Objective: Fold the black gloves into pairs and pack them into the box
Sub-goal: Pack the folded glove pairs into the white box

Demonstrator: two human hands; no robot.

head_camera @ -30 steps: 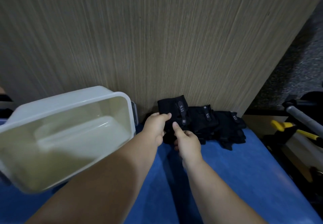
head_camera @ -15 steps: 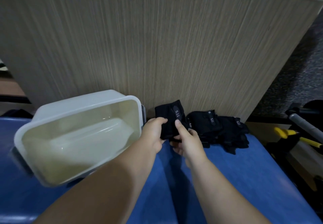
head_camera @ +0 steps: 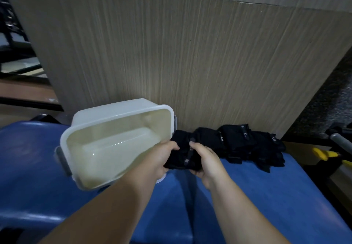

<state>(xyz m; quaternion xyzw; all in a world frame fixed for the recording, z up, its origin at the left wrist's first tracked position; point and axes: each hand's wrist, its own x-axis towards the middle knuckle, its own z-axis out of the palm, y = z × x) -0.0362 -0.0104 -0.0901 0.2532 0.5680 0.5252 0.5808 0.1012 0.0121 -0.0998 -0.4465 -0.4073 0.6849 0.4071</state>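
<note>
Gripping glove bundle (head_camera: 182,149), left hand (head_camera: 162,161), right hand (head_camera: 208,160); long axis seemingly toward wall (head_camera: 190,62).

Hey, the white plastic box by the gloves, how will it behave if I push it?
Probably light: the box looks empty and thin-walled, so a nudge should shift it. It sits tilted, opening toward you, so it may rock or tip. Its walls look rigid, unlikely to flex much.
</note>
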